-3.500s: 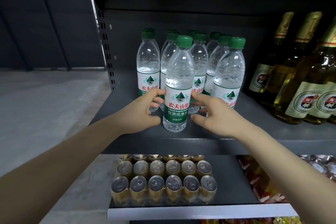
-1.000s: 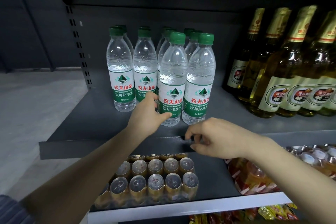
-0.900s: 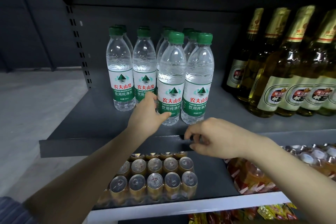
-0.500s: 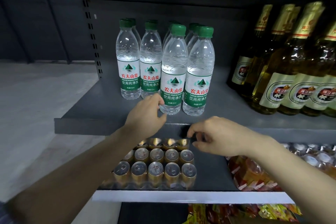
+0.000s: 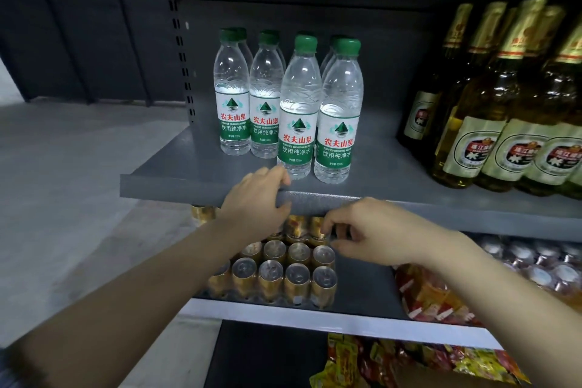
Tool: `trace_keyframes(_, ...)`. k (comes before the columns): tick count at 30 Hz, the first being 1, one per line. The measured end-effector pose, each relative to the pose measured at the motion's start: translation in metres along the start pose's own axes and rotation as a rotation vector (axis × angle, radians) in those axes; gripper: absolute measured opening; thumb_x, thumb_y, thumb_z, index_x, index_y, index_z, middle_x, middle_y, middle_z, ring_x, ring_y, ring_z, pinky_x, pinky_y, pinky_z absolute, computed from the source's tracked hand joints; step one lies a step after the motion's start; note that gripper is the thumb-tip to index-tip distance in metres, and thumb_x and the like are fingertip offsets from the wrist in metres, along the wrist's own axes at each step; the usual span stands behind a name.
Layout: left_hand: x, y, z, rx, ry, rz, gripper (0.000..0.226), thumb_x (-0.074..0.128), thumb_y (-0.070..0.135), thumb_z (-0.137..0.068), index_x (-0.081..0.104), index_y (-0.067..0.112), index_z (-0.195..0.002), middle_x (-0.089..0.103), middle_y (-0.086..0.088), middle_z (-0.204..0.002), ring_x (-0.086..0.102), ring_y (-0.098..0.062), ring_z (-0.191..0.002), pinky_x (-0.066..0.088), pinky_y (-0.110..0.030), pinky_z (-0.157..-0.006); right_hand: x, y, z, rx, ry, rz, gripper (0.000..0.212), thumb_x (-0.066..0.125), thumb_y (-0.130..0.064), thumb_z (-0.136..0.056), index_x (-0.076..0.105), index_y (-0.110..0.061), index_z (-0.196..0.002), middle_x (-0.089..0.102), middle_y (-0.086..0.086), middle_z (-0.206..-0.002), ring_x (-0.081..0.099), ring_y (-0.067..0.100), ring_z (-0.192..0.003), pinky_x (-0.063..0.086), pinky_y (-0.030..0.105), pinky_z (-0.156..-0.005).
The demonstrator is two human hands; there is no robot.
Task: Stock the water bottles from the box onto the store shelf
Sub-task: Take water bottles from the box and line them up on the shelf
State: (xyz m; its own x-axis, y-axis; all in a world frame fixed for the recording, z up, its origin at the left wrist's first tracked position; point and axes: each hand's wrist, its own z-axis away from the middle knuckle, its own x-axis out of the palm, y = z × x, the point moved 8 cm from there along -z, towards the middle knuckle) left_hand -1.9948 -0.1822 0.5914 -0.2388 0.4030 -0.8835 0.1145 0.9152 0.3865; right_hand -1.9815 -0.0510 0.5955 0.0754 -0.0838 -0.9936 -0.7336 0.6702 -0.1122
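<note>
Both hands empty | left hand at shelf edge | right hand curled below

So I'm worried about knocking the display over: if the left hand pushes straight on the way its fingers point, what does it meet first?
Most likely the front water bottle. The left hand rests at the shelf edge, fingertips just short of that bottle's base; depth is hard to judge.

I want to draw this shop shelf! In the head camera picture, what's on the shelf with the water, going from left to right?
Slotted shelf post → water bottles with green caps → bare patch of grey shelf → beer bottles with gold foil necks.
</note>
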Motion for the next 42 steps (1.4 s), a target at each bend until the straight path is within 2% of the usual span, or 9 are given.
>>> trace_keyframes(7, -0.007, 0.006, 0.023, -0.001, 0.014, -0.021, 0.026, 0.053, 0.019, -0.087, 0.049, 0.019, -0.112, 0.054, 0.001, -0.114, 0.049, -0.02, -0.108, 0.04, -0.031, -0.086, 0.003, -0.014, 0.014, -0.002, -0.007, -0.02, 0.019, 0.055, -0.034, -0.083, 0.061, -0.022, -0.097, 0.062, -0.005, -0.084, 0.055, 0.017, -0.079, 0.048, 0.033, -0.073)
trace_keyframes(11, -0.007, 0.006, 0.042, 0.002, -0.003, -0.03, 0.03, 0.055, 0.02, -0.086, 0.047, 0.019, -0.115, 0.054, 0.001, -0.117, 0.05, -0.02, -0.105, 0.039, -0.031, -0.083, 0.005, -0.028, 0.025, -0.006, 0.007, -0.026, 0.009, 0.056, -0.033, -0.084, 0.058, -0.028, -0.09, 0.045, -0.014, -0.066, 0.044, 0.012, -0.071, 0.038, 0.027, -0.064)
trace_keyframes(14, -0.01, 0.005, 0.059, 0.005, -0.01, -0.042, 0.028, 0.055, 0.021, -0.086, 0.049, 0.02, -0.114, 0.053, 0.001, -0.115, 0.051, -0.021, -0.101, 0.037, -0.031, -0.079, 0.005, -0.041, 0.034, -0.001, 0.011, -0.015, 0.015, 0.056, -0.032, -0.085, 0.06, -0.028, -0.099, 0.047, -0.013, -0.075, 0.044, 0.01, -0.072, 0.034, 0.024, -0.065)
trace_keyframes(19, -0.016, 0.003, 0.094, 0.01, -0.057, -0.053, 0.026, 0.054, 0.022, -0.087, 0.05, 0.02, -0.113, 0.053, 0.0, -0.115, 0.049, -0.021, -0.107, 0.041, -0.032, -0.084, 0.01, -0.065, 0.053, 0.036, 0.002, -0.043, 0.026, 0.055, -0.03, -0.084, 0.061, -0.023, -0.108, 0.064, -0.003, -0.091, 0.054, 0.015, -0.081, 0.047, 0.03, -0.074)
trace_keyframes(25, -0.021, -0.006, 0.141, -0.003, -0.099, -0.057, 0.027, 0.052, 0.019, -0.087, 0.049, 0.019, -0.114, 0.055, 0.001, -0.115, 0.052, -0.021, -0.103, 0.039, -0.031, -0.076, 0.022, -0.098, 0.077, 0.078, 0.015, -0.043, 0.023, 0.053, -0.027, -0.086, 0.061, -0.024, -0.108, 0.053, -0.01, -0.079, 0.047, 0.01, -0.071, 0.038, 0.025, -0.065)
trace_keyframes(28, -0.022, -0.01, 0.165, -0.015, -0.114, -0.054, 0.027, 0.052, 0.019, -0.087, 0.048, 0.02, -0.113, 0.057, 0.001, -0.112, 0.052, -0.02, -0.096, 0.038, -0.03, -0.071, 0.027, -0.114, 0.092, 0.113, 0.036, -0.062, 0.024, 0.053, -0.025, -0.085, 0.062, -0.023, -0.106, 0.054, -0.009, -0.076, 0.049, 0.012, -0.074, 0.045, 0.028, -0.068)
trace_keyframes(31, -0.023, -0.012, 0.186, -0.017, -0.122, -0.042, 0.026, 0.052, 0.02, -0.087, 0.047, 0.021, -0.113, 0.058, 0.001, -0.111, 0.055, -0.02, -0.1, 0.042, -0.031, -0.074, 0.031, -0.129, 0.108, 0.127, 0.059, -0.068, 0.022, 0.052, -0.024, -0.085, 0.064, -0.023, -0.104, 0.051, -0.013, -0.07, 0.047, 0.011, -0.072, 0.044, 0.027, -0.068)
trace_keyframes(37, -0.016, -0.009, 0.22, -0.013, -0.166, -0.013, 0.028, 0.053, 0.02, -0.087, 0.048, 0.019, -0.114, 0.055, 0.002, -0.1, 0.056, -0.024, -0.095, 0.048, -0.04, -0.08, 0.046, -0.142, 0.139, 0.169, 0.053, -0.071, 0.023, 0.053, -0.026, -0.086, 0.062, -0.024, -0.107, 0.058, -0.009, -0.082, 0.049, 0.01, -0.078, 0.049, 0.032, -0.074)
trace_keyframes(42, -0.007, -0.003, 0.242, 0.016, -0.18, -0.013, 0.032, 0.055, 0.022, -0.088, 0.047, 0.018, -0.119, 0.053, 0.005, -0.1, 0.051, -0.015, -0.094, 0.047, -0.034, -0.082, 0.055, -0.143, 0.159, 0.201, 0.058, -0.063, 0.025, 0.053, -0.029, -0.087, 0.061, -0.023, -0.11, 0.063, -0.006, -0.09, 0.047, 0.01, -0.073, 0.048, 0.032, -0.071)
